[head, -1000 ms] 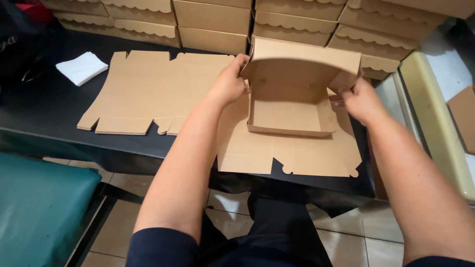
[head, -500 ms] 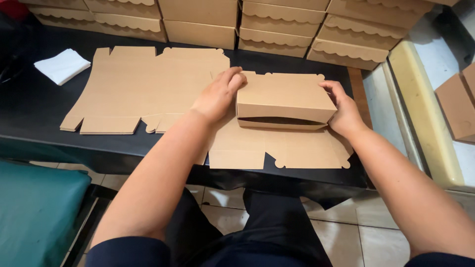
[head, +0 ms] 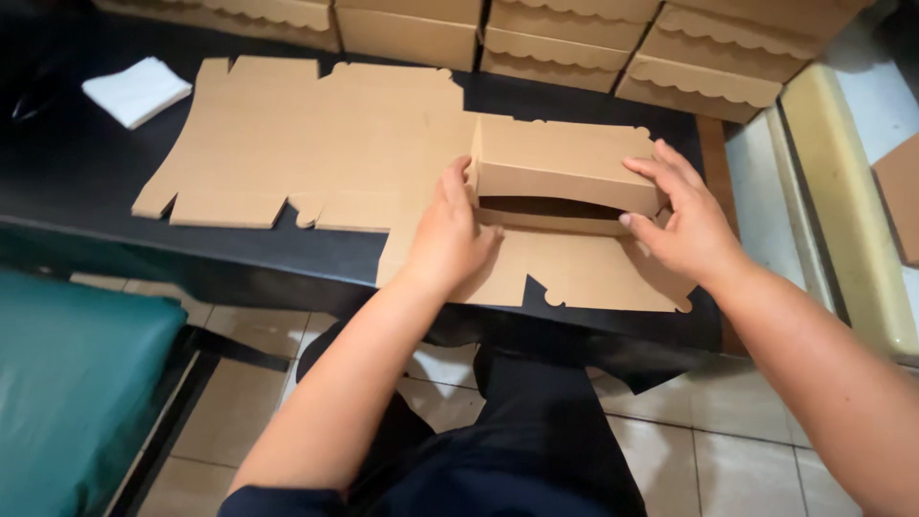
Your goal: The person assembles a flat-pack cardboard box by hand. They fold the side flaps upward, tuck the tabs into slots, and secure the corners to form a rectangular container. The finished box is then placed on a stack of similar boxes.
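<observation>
On the black table (head: 86, 182), I press my left hand (head: 450, 239) flat beside the folded cardboard box (head: 565, 168), steadying it, while my right hand (head: 684, 220), fingers spread, grips its right end, closing the lid; flat cardboard sheets (head: 316, 134) lie left of the box.

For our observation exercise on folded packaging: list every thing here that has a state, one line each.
Folded cardboard box: lid down, front gap open.
Flat cardboard blanks: unfolded, lying on the table.
Finished boxes: closed, stacked at the back.
White cloth: folded.
Left hand: pressing flat cardboard.
Right hand: gripping the box end.
</observation>
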